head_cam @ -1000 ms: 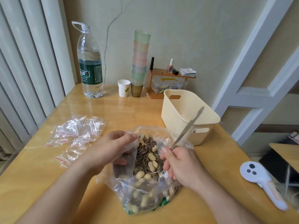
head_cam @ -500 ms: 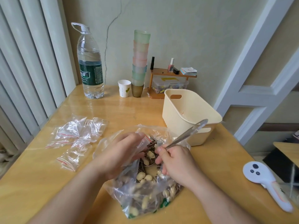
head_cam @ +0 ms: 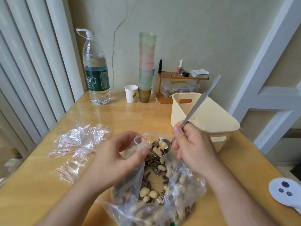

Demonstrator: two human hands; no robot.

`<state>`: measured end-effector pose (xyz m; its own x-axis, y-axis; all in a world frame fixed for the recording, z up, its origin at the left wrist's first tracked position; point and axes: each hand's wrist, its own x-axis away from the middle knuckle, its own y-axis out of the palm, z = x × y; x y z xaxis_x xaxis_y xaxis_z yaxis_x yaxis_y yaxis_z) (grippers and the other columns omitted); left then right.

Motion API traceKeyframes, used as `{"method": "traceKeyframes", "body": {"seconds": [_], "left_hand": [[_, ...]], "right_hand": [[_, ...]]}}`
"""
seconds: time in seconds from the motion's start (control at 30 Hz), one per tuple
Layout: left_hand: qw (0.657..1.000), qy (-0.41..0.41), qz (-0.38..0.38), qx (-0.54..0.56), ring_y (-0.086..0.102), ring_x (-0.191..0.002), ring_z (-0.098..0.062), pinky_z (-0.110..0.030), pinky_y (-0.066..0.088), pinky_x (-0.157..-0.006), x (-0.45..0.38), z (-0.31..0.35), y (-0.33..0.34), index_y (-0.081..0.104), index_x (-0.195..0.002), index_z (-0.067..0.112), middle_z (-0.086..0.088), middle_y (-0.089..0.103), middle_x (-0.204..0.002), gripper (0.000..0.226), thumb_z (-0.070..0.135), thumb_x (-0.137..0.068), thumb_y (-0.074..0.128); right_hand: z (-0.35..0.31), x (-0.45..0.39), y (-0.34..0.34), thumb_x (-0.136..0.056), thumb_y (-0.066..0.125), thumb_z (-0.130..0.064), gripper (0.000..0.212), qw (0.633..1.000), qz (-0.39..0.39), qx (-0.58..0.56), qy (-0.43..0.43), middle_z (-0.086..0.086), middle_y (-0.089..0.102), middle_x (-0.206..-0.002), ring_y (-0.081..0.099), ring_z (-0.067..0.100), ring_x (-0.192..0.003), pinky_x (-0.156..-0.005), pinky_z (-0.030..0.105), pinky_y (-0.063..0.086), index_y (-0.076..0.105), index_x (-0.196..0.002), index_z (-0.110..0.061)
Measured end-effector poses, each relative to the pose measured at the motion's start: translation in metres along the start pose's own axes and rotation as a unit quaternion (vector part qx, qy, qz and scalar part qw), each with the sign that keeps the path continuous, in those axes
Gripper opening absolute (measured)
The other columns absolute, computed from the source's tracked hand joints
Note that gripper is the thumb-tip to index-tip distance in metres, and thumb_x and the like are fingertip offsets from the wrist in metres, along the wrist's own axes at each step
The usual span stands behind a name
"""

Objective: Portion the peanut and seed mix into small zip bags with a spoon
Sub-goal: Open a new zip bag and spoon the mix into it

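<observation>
**Loaded spoon up at the mouth of the little bag**

A glossy wooden table (head_cam: 48, 185) sits in a corner, pale cracked wall behind, ribbed white panels on the left. On it: a cream basket (head_cam: 210, 118), a big water bottle (head_cam: 96, 75), a stack of tinted cups (head_cam: 146, 66), a paper cup (head_cam: 131, 92) and a spare heap of small bags (head_cam: 79, 144).

A second ago the spoon was buried in the mix; now it's out and lifted, bowl heaped with peanuts and striped seeds, handle swung steeply up over the basket.

The large bag of mix (head_cam: 156, 193) lies open under both hands. The left hand (head_cam: 114, 159) pinches a small zip bag (head_cam: 140, 142) by its red-lined rim, mouth held open. The right hand (head_cam: 193, 149) grips the spoon (head_cam: 161, 147) low on the handle, bowl just beside that opening, touching or nearly touching the plastic.
</observation>
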<state>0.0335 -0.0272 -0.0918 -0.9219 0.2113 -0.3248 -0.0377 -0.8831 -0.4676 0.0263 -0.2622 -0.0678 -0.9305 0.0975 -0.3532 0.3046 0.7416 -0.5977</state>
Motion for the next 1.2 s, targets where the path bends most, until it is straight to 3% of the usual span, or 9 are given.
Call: {"method": "traceKeyframes", "body": {"seconds": [0.1,0.2,0.5,0.6,0.7,0.8,0.87,1.0,1.2], "left_hand": [[0.998,0.027,0.027,-0.048,0.07,-0.101,0.008,-0.03,0.06,-0.089,0.002,-0.001,0.003,0.067,-0.103,0.051,0.03,0.074,-0.104,0.036,0.069,-0.072,0.072],[0.994,0.05,0.038,-0.093,0.069,-0.104,0.01,-0.032,0.061,-0.092,0.003,-0.003,0.008,0.073,-0.114,0.041,0.026,0.075,-0.106,0.052,0.071,-0.071,0.075],[0.977,0.083,0.035,-0.196,0.072,-0.097,0.001,-0.038,0.063,-0.083,0.01,0.008,0.023,0.073,-0.117,0.035,0.024,0.074,-0.103,0.066,0.079,-0.068,0.069],[0.973,0.082,0.015,-0.214,0.07,-0.093,0.003,-0.025,0.06,-0.082,0.01,0.008,0.026,0.073,-0.115,0.033,0.023,0.074,-0.1,0.066,0.08,-0.068,0.067],[0.971,0.071,0.003,-0.227,0.067,-0.09,0.006,-0.002,0.045,-0.078,0.01,0.011,0.03,0.073,-0.113,0.035,0.023,0.074,-0.098,0.065,0.081,-0.068,0.066],[0.968,0.066,0.012,-0.242,0.066,-0.088,0.005,0.003,0.036,-0.072,0.01,0.011,0.035,0.073,-0.11,0.035,0.023,0.074,-0.095,0.062,0.081,-0.07,0.063],[0.967,0.071,0.02,-0.244,0.068,-0.087,0.002,-0.002,0.042,-0.074,0.009,0.008,0.038,0.073,-0.109,0.033,0.02,0.074,-0.093,0.061,0.079,-0.07,0.062],[0.968,0.076,0.033,-0.238,0.071,-0.088,-0.006,-0.03,0.058,-0.08,0.005,0.006,0.043,0.073,-0.108,0.029,0.014,0.075,-0.093,0.061,0.076,-0.071,0.062],[0.966,0.069,0.031,-0.246,0.071,-0.091,-0.007,-0.033,0.059,-0.082,0.004,0.002,0.044,0.072,-0.11,0.027,0.014,0.075,-0.095,0.063,0.076,-0.072,0.062]], "right_hand": [[0.007,-0.006,-0.006,-0.107,0.047,-0.039,0.026,0.997,0.06,-0.011,-0.043,-0.012,0.07,-0.074,0.065,0.009,-0.062,-0.066,0.036,0.055,0.059,-0.086,-0.03],[0.015,0.001,-0.01,-0.108,0.048,-0.04,0.022,0.992,0.104,-0.049,-0.059,-0.011,0.069,-0.072,0.065,0.013,-0.062,-0.066,0.045,0.057,0.059,-0.091,-0.033],[0.005,0.021,-0.022,-0.104,0.047,-0.048,0.017,0.982,0.111,-0.09,-0.121,-0.007,0.066,-0.072,0.062,0.018,-0.061,-0.061,0.051,0.055,0.058,-0.097,-0.037],[0.004,0.022,-0.02,-0.105,0.048,-0.048,0.02,0.982,0.101,-0.072,-0.14,-0.004,0.062,-0.067,0.06,0.02,-0.058,-0.058,0.047,0.053,0.058,-0.096,-0.033],[0.005,0.022,-0.016,-0.105,0.052,-0.045,0.023,0.977,0.112,-0.02,-0.18,-0.007,0.06,-0.064,0.061,0.017,-0.062,-0.061,0.036,0.05,0.062,-0.096,-0.025],[0.005,0.023,-0.013,-0.105,0.054,-0.038,0.023,0.969,0.109,0.017,-0.222,-0.012,0.058,-0.067,0.056,0.013,-0.065,-0.064,0.027,0.046,0.063,-0.094,-0.02],[0.005,0.023,-0.011,-0.105,0.055,-0.036,0.024,0.963,0.104,0.03,-0.247,-0.008,0.057,-0.068,0.054,0.015,-0.064,-0.064,0.032,0.046,0.064,-0.093,-0.018],[0.007,0.025,-0.009,-0.104,0.056,-0.036,0.027,0.961,0.069,0.046,-0.264,-0.004,0.057,-0.068,0.056,0.024,-0.065,-0.059,0.04,0.047,0.065,-0.089,-0.016],[0.008,0.025,-0.012,-0.103,0.058,-0.035,0.024,0.955,0.066,0.067,-0.282,-0.01,0.056,-0.069,0.054,0.018,-0.066,-0.059,0.041,0.046,0.067,-0.089,-0.018]]}}
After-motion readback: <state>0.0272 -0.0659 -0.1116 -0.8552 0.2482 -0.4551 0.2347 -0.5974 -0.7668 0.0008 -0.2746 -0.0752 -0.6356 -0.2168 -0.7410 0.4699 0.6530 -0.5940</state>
